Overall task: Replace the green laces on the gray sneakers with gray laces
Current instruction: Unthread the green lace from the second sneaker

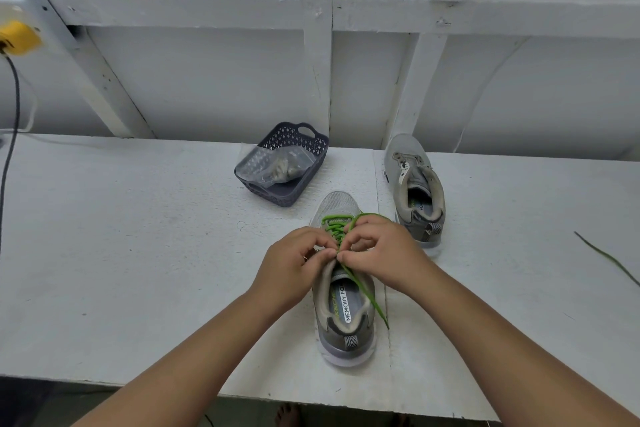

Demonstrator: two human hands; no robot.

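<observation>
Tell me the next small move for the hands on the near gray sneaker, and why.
Probably draw the bright green lace out of the top eyelets. Both the left hand and right hand pinch it at the near gray mesh sneaker, still laced, while the far gray sneaker looks unlaced.

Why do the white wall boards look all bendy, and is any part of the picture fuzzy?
Head view: the wide lens bows the wall boards and the table edge toward the frame's sides; the light is soft and even, with faint shadows only; the near sneaker, its green lace and both hands are sharp, while the yellow box at the left edge looks blurred.
</observation>
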